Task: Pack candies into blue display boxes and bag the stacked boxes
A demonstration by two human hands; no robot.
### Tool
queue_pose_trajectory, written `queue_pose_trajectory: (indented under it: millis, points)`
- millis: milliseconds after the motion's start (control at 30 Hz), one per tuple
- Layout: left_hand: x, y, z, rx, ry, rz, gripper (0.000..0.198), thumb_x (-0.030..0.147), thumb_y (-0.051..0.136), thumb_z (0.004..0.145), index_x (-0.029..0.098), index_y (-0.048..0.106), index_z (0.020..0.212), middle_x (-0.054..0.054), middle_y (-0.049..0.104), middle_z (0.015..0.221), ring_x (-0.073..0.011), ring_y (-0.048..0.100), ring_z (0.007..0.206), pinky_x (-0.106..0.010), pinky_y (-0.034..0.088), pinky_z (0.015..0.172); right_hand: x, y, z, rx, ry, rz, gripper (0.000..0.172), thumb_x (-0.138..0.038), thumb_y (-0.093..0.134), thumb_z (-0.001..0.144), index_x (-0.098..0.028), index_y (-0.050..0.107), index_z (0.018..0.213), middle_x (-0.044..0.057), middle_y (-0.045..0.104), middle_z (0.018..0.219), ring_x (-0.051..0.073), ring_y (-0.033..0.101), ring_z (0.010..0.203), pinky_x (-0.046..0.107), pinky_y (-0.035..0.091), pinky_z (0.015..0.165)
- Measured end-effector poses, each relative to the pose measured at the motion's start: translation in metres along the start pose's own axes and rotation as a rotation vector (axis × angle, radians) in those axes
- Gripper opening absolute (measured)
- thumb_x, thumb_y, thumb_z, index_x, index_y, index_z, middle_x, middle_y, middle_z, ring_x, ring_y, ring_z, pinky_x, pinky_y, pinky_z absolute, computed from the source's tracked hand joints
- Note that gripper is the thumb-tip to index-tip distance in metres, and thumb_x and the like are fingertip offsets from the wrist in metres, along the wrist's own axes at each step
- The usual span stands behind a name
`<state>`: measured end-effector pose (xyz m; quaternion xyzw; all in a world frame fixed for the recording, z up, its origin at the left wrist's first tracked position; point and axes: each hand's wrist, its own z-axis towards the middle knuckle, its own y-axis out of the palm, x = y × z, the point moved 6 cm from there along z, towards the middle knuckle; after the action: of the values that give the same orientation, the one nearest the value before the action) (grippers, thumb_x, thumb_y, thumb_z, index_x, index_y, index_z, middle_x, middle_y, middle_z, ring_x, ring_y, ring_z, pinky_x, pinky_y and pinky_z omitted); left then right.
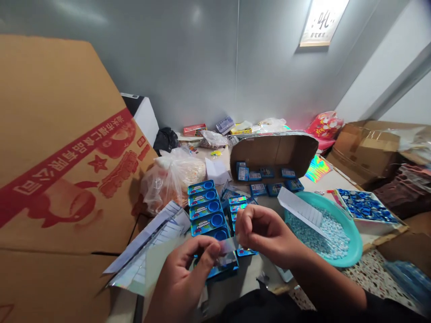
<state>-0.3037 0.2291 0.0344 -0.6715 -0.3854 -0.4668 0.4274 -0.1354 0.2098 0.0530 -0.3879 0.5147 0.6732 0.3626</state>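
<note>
Clear film [229,245] runs crosswise between left hand [186,274] and right hand [269,234], each pinching one end, above nearest blue pack [220,268].

So there's a big cardboard box [60,112] on the left, plastic bag [182,166] right beside it. Packs [204,210] sit mid-table, open carton [266,154] behind with small boxes [242,172] inside. Basin [355,251] of pellets [336,233] on the right, tray [373,220] just past it.

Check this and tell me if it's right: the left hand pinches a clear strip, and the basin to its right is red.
Wrong on colour: the head view shows the basin is turquoise, not red. The left hand does pinch a clear strip, with the basin to its right.
</note>
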Motion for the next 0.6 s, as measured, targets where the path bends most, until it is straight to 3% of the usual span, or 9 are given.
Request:
queue_pose_trajectory:
  millis: [100,333,600]
  points:
    - [0.005,-0.006,0.002,0.027,0.074,0.062,0.040,0.057,0.064,0.082,0.021,0.068,0.066,0.000,0.062,0.063,-0.0165,0.056,0.065,-0.027,0.044,0.064,0.004,0.001,0.000,0.063,0.028,-0.053,0.030,-0.030,0.078,0.081,-0.021,0.050,0.080,-0.004,0.049,0.069,0.009,0.041,0.061,0.025,0.033,0.056]
    - [0.024,-0.012,0.012,0.159,0.458,0.561,0.033,0.042,0.060,0.088,0.024,0.070,0.062,0.000,0.057,0.067,-0.0159,0.056,0.067,-0.031,0.039,0.068,0.023,-0.012,0.000,0.202,0.145,-0.191,0.038,-0.034,0.077,0.078,-0.021,0.042,0.072,-0.007,0.040,0.067,0.008,0.031,0.059,0.026,0.025,0.054]
    - [0.024,-0.012,0.024,0.178,0.551,0.679,0.028,0.039,0.070,0.081,0.028,0.070,0.055,0.002,0.052,0.069,-0.0161,0.054,0.068,-0.035,0.037,0.072,0.038,-0.022,0.000,0.248,0.227,-0.165,0.035,-0.030,0.076,0.074,-0.021,0.042,0.071,-0.008,0.040,0.065,0.007,0.033,0.058,0.025,0.025,0.055]
